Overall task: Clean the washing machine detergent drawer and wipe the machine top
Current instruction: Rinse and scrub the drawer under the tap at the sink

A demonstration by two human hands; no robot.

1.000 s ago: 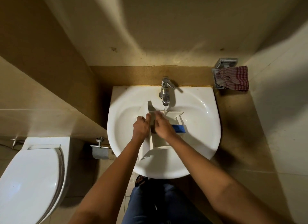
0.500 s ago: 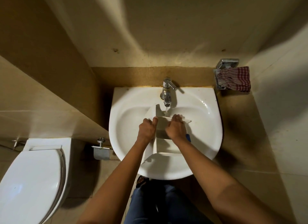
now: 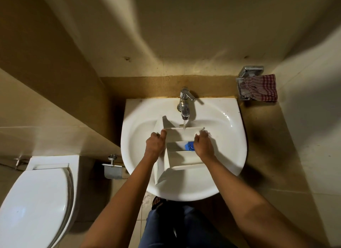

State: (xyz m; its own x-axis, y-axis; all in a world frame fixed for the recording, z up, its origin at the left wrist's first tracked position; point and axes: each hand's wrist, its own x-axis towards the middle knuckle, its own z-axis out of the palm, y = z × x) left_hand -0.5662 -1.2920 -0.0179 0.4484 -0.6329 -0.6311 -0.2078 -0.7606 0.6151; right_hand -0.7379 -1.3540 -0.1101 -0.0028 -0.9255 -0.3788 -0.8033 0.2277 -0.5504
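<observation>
Within the last second the right hand [image 3: 203,146] has slid from the middle compartment to clasp the right wall of the white plastic detergent drawer [image 3: 184,156], uncovering its blue cap [image 3: 189,146]. The left hand [image 3: 154,144] still clasps the left wall. Rinsing seems underway beneath the running chrome tap [image 3: 185,103]. The drawer lies mid-frame in the white ceramic basin [image 3: 230,166], with free bowl either side and the spout close above its far wall.

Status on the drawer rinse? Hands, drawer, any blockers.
Hands: left hand grips detergent drawer left wall, right hand its right side. Drawer in sink, tap running into far compartment. Nothing in the way.
</observation>
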